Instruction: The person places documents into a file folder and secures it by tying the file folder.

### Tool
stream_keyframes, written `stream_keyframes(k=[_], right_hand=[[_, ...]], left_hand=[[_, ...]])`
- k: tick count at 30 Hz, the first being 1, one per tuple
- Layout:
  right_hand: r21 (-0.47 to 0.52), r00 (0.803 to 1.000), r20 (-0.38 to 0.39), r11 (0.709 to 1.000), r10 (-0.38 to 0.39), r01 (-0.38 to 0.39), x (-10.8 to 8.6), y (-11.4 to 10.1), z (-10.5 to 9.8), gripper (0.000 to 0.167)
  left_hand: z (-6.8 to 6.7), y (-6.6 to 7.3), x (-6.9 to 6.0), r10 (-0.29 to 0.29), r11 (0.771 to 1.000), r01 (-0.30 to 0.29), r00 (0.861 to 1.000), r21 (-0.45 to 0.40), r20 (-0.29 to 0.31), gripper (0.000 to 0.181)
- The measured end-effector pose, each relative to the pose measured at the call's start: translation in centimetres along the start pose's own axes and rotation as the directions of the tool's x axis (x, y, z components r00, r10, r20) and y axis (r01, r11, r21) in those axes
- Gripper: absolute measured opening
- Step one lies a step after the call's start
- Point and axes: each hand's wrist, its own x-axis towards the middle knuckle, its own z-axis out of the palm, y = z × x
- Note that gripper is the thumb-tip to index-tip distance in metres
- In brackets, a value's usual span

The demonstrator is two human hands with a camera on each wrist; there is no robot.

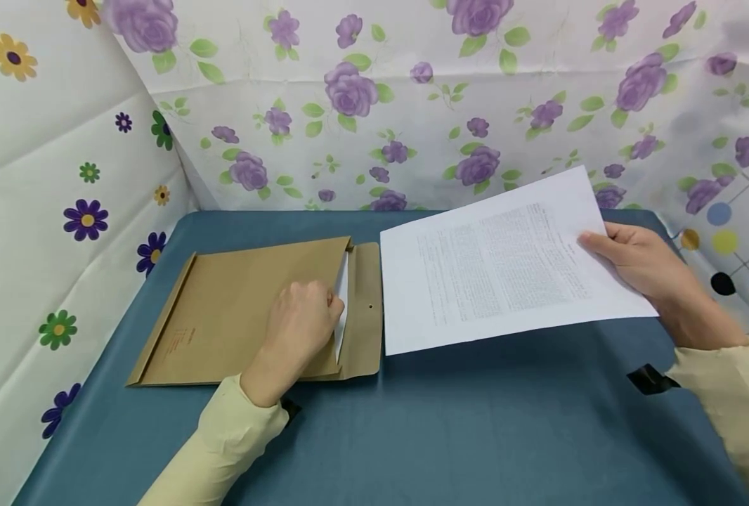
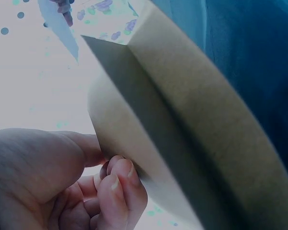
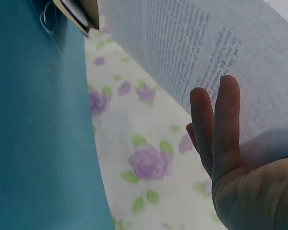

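A brown paper envelope (image 1: 235,302) lies on the left of the table, its flap (image 1: 367,309) spread to the right. White paper (image 1: 344,302) shows at its mouth. My left hand (image 1: 301,320) pinches the edge of the envelope's upper layer between thumb and fingers; the left wrist view has the envelope (image 2: 192,105) close up beside that hand (image 2: 53,177). Over the right half, a printed white sheet (image 1: 476,281) is up off the table. My right hand (image 1: 640,263) holds it by the right edge, thumb on top and fingers (image 3: 226,120) stretched out beneath.
A blue cloth (image 1: 476,429) covers the table. Floral sheeting (image 1: 362,140) rises behind it, and a flower-patterned white sheet (image 1: 27,211) stands along the left. A black piece (image 1: 653,379) sticks out by the right sleeve. In the right wrist view, a thin looped string (image 3: 49,19) shows near the envelope.
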Motion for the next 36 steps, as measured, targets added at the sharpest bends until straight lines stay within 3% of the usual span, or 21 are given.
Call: stream_keyframes(k=[7,13,36], right_hand=[[0.029,0.997,0.073,0.999,-0.016,0.014,0.8,-0.1,2.9,0.045],[0.076,0.994,0.108,0.997,-0.017,0.009,1.4,0.0,4.6,0.055],[0.144,0.997,0.08,0.99,-0.005,-0.006,1.8,-0.2,8.4,0.057]], left_hand=[[0.1,-0.1,0.0,0.009,1.0,-0.009,1.0,0.001,-0.009,0.05],[0.0,-0.1,0.0,-0.012,1.0,0.012,1.0,0.004,0.01,0.047],[0.3,0.1,0.2,-0.044,0.999,0.043,0.999,0.021,0.033,0.046]])
